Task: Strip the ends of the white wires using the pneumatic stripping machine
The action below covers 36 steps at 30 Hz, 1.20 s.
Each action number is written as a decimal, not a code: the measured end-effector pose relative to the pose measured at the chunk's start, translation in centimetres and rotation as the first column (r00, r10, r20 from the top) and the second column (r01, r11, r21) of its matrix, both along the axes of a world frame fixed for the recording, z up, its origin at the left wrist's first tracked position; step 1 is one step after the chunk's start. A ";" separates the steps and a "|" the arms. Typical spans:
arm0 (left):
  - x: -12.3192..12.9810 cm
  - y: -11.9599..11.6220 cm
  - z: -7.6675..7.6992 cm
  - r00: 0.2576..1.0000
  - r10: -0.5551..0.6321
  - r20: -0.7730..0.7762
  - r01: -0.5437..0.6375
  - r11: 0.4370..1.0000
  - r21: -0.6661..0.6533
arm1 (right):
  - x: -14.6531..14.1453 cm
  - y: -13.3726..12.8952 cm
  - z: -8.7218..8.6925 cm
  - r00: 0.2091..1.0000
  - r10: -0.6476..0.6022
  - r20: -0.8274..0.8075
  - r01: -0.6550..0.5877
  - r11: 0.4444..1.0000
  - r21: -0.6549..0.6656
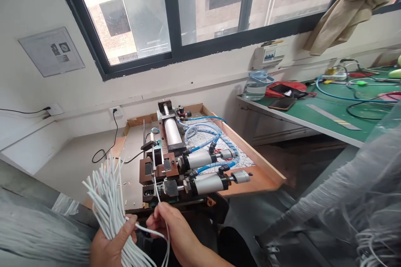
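Observation:
My left hand (114,242) is closed around a thick bundle of white cables (108,200), whose cut ends fan out upward. Between the thumb and fingers of my right hand (172,225) is a single white cable (157,190). Its upper end reaches into the jaws of a pneumatic wire-stripping machine (169,164). Silver air cylinders (203,183) sit on the right of that machine, and another one points away from me at the back. Loops of cable hang between my two hands.
Blue air hoses (216,135) curl beside the machine over a wooden tray (260,175) strewn with small white scraps. A green-topped table (326,112) at right bears a water jug (257,85), a phone (282,103) and a ruler (333,117). Plastic-wrapped cable bundles (341,175) stand at lower right.

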State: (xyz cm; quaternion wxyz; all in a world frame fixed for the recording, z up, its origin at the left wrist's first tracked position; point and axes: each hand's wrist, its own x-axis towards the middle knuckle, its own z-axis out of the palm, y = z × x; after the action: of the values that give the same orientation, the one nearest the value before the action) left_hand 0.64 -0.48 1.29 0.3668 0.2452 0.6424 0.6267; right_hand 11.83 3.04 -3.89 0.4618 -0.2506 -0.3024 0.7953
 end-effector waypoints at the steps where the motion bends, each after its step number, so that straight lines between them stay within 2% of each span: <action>1: -0.1 0.0 -0.3 0.997 -0.050 0.065 0.050 0.999 0.002 | 0.4 -0.5 -0.1 0.999 0.037 0.027 -0.039 0.998 0.052; 3: -0.3 -0.2 -0.8 0.981 -0.118 0.156 0.117 0.993 0.015 | 1.7 -1.5 -0.7 0.991 0.023 0.129 -0.044 0.985 0.165; 5: -0.3 -0.4 -1.0 0.977 -0.108 0.185 0.110 0.994 0.004 | 3.9 -2.2 -1.2 0.960 -0.128 0.251 0.060 0.964 0.260; 7: 0.0 -0.7 -1.0 0.972 -0.078 0.220 0.083 0.996 -0.018 | 6.4 -2.3 -1.2 0.860 -0.325 0.393 0.202 0.925 0.323; 9: 0.4 -0.9 -0.9 0.966 -0.068 0.248 0.076 0.997 -0.020 | 8.5 -2.1 -0.3 0.653 -0.579 0.488 0.367 0.805 0.466; 11: 0.9 -1.2 -1.0 0.963 -0.088 0.256 0.091 0.996 0.000 | 9.4 -2.0 1.2 0.406 -0.796 0.448 0.429 0.599 0.676; 12: 1.2 -1.3 -1.1 0.962 -0.100 0.253 0.101 0.995 0.010 | 9.3 -2.1 2.0 0.385 -0.830 0.403 0.382 0.541 0.749; 13: 1.4 -1.4 -1.3 0.962 -0.110 0.248 0.108 0.994 0.020 | 8.7 -2.3 2.7 0.440 -0.812 0.384 0.298 0.536 0.790; 15: 1.8 -1.6 -1.6 0.960 -0.143 0.240 0.135 0.990 0.050 | 6.6 -2.7 3.3 0.643 -0.623 0.445 0.070 0.627 0.776; 17: 1.9 -1.8 -1.9 0.958 -0.167 0.234 0.151 0.985 0.085 | 4.1 -3.1 2.9 0.745 -0.435 0.505 -0.060 0.710 0.702; 18: 1.9 -1.8 -2.1 0.958 -0.173 0.228 0.154 0.983 0.100 | 3.0 -3.1 2.5 0.771 -0.389 0.503 -0.063 0.741 0.669; 21: 1.7 -1.8 -2.3 0.968 -0.155 0.197 0.132 0.983 0.124 | 0.8 -3.0 1.1 0.820 -0.364 0.441 0.050 0.813 0.580; 26: 1.8 -0.9 -1.9 0.966 -0.114 0.233 0.081 0.986 0.149 | 0.3 -1.9 0.5 0.916 -0.268 0.298 0.132 0.904 0.408; 31: 1.4 -0.1 -1.3 0.960 -0.061 0.274 0.029 0.993 0.118 | 0.5 -0.6 0.1 0.943 -0.263 0.202 0.222 0.953 0.205; 36: 0.6 0.4 -1.2 0.969 -0.005 0.247 -0.018 0.996 0.088 | 0.1 0.5 -0.4 0.961 -0.264 0.081 0.264 0.964 0.004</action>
State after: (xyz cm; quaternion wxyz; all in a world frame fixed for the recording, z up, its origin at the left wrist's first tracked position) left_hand 1.22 -0.07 0.10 0.4303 0.1795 0.5639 0.6816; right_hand 11.89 3.53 -4.33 0.5501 -0.3223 -0.2822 0.7169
